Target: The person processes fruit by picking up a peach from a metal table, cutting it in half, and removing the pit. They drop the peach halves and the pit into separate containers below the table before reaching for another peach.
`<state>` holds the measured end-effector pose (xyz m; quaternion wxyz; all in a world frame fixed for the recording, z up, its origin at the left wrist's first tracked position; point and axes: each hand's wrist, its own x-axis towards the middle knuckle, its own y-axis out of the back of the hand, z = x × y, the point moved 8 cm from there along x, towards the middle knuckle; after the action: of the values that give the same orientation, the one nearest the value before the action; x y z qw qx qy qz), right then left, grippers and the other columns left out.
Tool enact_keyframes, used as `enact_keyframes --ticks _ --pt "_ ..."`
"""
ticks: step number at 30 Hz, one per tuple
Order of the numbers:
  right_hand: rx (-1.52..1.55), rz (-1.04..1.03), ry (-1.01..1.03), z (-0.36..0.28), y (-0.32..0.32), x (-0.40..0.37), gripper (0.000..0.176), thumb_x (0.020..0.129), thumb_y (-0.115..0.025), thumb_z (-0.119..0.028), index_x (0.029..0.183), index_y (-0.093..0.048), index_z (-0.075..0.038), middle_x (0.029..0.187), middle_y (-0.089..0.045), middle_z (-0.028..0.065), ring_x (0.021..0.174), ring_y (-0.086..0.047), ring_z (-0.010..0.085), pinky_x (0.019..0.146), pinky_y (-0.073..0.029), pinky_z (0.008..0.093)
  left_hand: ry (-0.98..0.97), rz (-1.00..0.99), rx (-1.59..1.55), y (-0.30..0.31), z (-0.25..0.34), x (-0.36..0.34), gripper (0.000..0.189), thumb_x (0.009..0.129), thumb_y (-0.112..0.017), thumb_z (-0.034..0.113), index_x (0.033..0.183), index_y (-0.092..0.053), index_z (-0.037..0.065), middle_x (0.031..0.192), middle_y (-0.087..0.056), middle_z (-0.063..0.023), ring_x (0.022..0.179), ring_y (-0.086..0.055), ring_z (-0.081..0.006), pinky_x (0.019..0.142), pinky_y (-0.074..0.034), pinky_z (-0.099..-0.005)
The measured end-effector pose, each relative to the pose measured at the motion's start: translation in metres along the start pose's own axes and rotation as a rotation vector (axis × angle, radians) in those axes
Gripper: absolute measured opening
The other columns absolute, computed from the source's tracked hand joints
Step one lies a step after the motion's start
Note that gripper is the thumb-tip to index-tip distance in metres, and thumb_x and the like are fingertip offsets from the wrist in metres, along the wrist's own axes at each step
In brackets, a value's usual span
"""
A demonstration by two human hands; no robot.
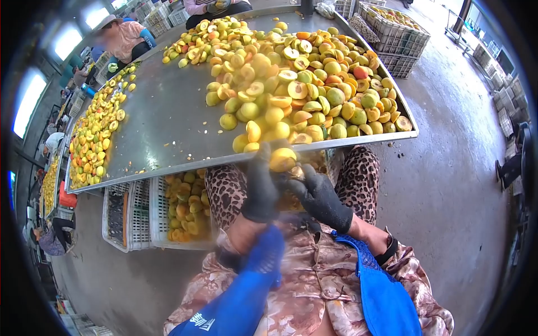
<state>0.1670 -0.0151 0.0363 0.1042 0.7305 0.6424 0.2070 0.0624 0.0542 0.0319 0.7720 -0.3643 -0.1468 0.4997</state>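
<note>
Yellow fruit [283,159] is sitting at lower centre, below the metal table [168,112], with the gloved left hand [260,187] clasping it and the gloved right hand [320,197], grip unclear, working against it, seemingly splitting it and needing a steady hold.

No text can be read; a white mark [200,322] on the blue sleeve [249,288] is too blurred

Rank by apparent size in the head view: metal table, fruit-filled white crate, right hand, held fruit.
1. metal table
2. fruit-filled white crate, partly hidden under the table
3. right hand, enlarged by nearness to the camera
4. held fruit
</note>
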Motion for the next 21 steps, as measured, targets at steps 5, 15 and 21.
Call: enact_keyframes --ticks 5,15,21 --pt "-0.052 0.020 0.042 0.004 -0.006 0.006 0.039 0.097 -0.068 -0.033 0.119 -0.055 -0.003 0.094 -0.069 0.0269 0.084 -0.066 0.0496 0.070 -0.051 0.0555 -0.052 0.056 0.049 0.000 0.002 -0.004 0.047 0.111 -0.042 0.043 0.119 -0.061 0.001 0.105 -0.069 -0.0121 0.092 -0.069 -0.0202 0.082 -0.059 -0.0336" --pt "0.259 -0.032 0.032 0.013 -0.018 0.000 0.039 0.098 -0.066 -0.031 0.123 -0.054 -0.005 0.098 -0.068 0.0273 0.090 -0.067 0.0482 0.074 -0.053 0.0546 -0.295 0.055 0.379 -0.013 0.018 -0.004 0.046 0.110 -0.045 0.041 0.111 -0.065 0.000 0.101 -0.069 -0.0120 0.085 -0.067 -0.0182 0.071 -0.055 -0.0283" --pt "-0.001 -0.032 0.079 -0.003 -0.002 0.003 0.040 0.102 -0.061 -0.032 0.125 -0.057 0.000 0.099 -0.070 0.0209 0.089 -0.070 0.0355 0.078 -0.054 0.0448 -0.122 -0.046 0.153 -0.033 0.018 -0.013 0.047 0.109 -0.047 0.043 0.110 -0.067 0.000 0.101 -0.072 -0.0120 0.090 -0.068 -0.0187 0.082 -0.056 -0.0306"
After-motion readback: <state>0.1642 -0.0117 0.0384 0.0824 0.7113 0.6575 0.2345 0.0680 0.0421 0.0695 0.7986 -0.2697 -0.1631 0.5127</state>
